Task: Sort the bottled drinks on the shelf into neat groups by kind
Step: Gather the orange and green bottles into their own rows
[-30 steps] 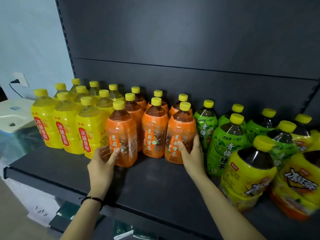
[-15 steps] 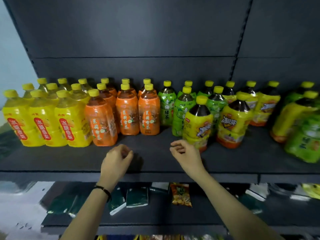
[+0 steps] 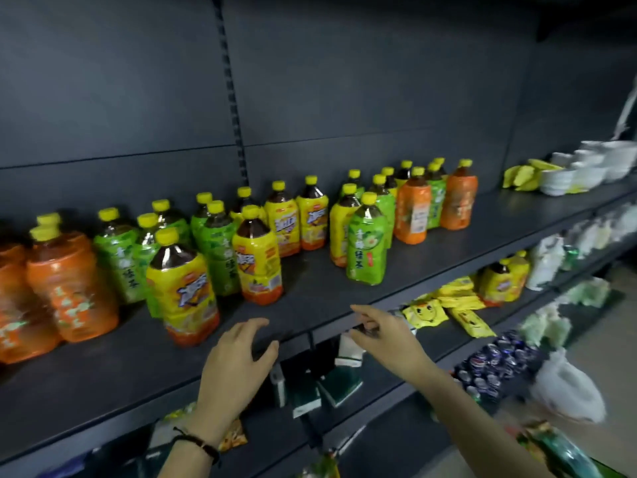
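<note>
On the dark shelf (image 3: 344, 281) stand yellow-capped bottles. Orange-labelled bottles (image 3: 69, 288) are packed at the far left. Green-labelled bottles (image 3: 120, 260) come after them, with yellow-and-orange-labelled bottles (image 3: 182, 288) mixed in front and behind. One green bottle (image 3: 366, 250) stands alone further right. Two more orange bottles (image 3: 413, 212) stand at the right end among green ones. My left hand (image 3: 238, 367) hovers open over the shelf's front edge, holding nothing. My right hand (image 3: 382, 336) hovers open just past the edge, fingers spread, touching no bottle.
White bowls (image 3: 586, 170) and yellow items (image 3: 524, 175) sit on the shelf's far right. The shelf below holds snack packets (image 3: 458, 305), a yellow bottle (image 3: 503, 281), green boxes (image 3: 341, 384) and cans (image 3: 496, 363). A white plastic bag (image 3: 565, 391) lies lower right.
The view has swung right along the shelf, leaving the yellow group out of sight. Both hands let go of the orange bottles, drew back to the shelf's front edge and opened.
</note>
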A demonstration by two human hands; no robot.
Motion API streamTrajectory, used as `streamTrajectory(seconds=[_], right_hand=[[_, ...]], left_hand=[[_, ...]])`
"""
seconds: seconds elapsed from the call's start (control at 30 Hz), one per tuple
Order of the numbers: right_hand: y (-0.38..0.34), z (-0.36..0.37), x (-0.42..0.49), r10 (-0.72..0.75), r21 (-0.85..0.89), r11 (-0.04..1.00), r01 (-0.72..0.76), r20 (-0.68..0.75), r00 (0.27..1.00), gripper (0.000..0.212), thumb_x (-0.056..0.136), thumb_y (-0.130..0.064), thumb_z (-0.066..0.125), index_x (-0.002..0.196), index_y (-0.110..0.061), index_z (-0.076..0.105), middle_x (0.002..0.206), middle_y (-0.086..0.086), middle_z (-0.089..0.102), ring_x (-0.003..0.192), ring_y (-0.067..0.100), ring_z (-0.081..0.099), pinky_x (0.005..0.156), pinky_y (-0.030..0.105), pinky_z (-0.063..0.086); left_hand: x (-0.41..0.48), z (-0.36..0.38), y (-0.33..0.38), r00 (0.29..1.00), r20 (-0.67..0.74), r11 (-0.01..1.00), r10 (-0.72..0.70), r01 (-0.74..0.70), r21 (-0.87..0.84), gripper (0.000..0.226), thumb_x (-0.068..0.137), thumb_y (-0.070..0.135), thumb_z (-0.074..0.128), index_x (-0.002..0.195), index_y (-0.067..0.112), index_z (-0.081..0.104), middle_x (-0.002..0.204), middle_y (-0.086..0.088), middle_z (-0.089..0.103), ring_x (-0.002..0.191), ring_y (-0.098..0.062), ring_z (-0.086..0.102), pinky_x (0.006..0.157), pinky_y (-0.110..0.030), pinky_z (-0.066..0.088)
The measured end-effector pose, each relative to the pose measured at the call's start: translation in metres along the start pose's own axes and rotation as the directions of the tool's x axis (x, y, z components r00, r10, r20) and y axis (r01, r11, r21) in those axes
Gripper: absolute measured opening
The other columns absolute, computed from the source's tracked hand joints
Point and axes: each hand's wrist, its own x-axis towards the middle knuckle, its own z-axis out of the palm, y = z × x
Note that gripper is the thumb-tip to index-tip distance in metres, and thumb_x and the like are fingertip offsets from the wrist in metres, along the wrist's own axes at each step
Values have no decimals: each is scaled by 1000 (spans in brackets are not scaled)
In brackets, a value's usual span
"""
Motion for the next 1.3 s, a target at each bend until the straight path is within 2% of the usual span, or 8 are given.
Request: streamTrajectory(seconds=[0.13,0.27,0.43,0.5,0.73,0.87,1.07,1.3], right_hand=[[59,-66,-2,45,-4,999,-46,-65,997,53,92,-29,61,141,-23,42,116,-5,59,108,14,57,80,15,46],[133,-136,2,119,2,993,-120,-127,985,48,88,-33,65,134,-27,51,108,-9,60,104,12,60,87,27,51],[211,-208,14,154,-35,986,-164,-194,969,41,87,-27,68,125,-21,55,93,-10,63,83,3,60,65,4,43],[234,-230,26,161,-46,984,-174,-200,966,40,86,-27,68,124,-20,56,93,-8,65,86,7,61,66,5,43],[274,-279,101,140,23,990,-139,-203,969,39,88,-30,64,125,-21,54,103,-3,66,99,15,63,76,27,51],[300,-287,157,104,-5,994,-106,-139,985,38,90,-34,61,126,-25,51,109,-5,65,101,10,61,68,10,44],[343,-316,240,131,10,991,-131,-106,986,41,91,-31,62,129,-19,52,108,-1,65,100,12,61,78,18,42],[374,-350,326,98,155,985,-79,-119,988,48,86,-31,68,129,-25,47,105,-14,57,93,3,59,66,14,44]], left_hand=[[32,69,64,996,71,998,57,-55,-23,37,92,40,56,126,27,55,124,9,57,114,-12,54,84,-28,49],[58,143,133,990,107,993,89,-80,-83,34,91,38,58,123,26,57,121,11,57,113,-11,54,85,-27,48],[68,209,187,987,154,984,36,-8,-177,39,89,37,60,126,35,48,124,17,49,116,-7,51,87,-26,47],[81,226,198,988,157,981,-7,38,-192,39,89,36,61,125,37,48,123,17,50,116,-8,51,85,-25,46],[161,264,226,995,82,982,-57,71,-172,40,89,36,61,127,32,49,123,9,55,113,-11,54,84,-34,50],[207,297,231,991,72,977,-116,127,-172,40,90,38,59,128,32,48,123,8,55,113,-13,53,84,-35,49],[271,344,232,958,53,908,-281,283,-309,52,88,32,64,135,27,43,131,2,53,111,-13,52,88,-27,41],[335,375,237,943,38,838,-331,312,-448,88,78,35,75,147,35,22,144,5,41,123,-13,45,103,-42,43]])
